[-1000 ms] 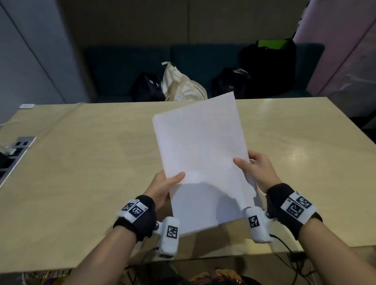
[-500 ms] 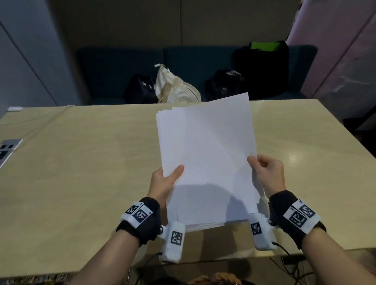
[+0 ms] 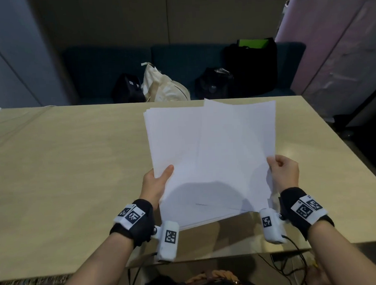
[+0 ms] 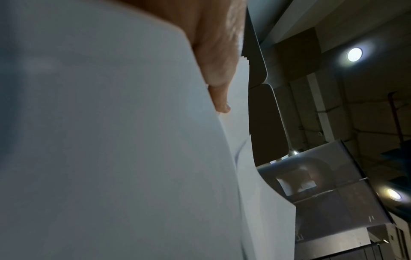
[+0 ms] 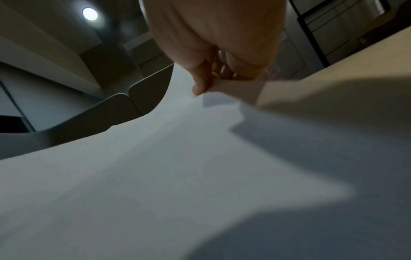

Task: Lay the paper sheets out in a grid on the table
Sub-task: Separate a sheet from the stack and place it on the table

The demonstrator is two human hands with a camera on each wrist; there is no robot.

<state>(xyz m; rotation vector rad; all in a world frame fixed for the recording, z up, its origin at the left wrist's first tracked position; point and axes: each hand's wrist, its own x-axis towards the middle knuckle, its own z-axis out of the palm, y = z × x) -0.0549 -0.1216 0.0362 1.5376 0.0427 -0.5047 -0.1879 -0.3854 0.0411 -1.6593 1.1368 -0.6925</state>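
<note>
White paper sheets (image 3: pixel 211 163) hang above the worktop (image 3: pixel 66 180): your left hand (image 3: pixel 155 184) grips the stack, your right hand (image 3: pixel 284 173) pinches the top sheet. Peel it sideways, slowly, one only.

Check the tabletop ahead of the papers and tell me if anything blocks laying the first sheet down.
Nothing visible does. The left hand holds the paper stack and the right hand pinches the top sheet above the table, whose surface under and around them shows bare wood. The bags sit beyond its far edge.
</note>
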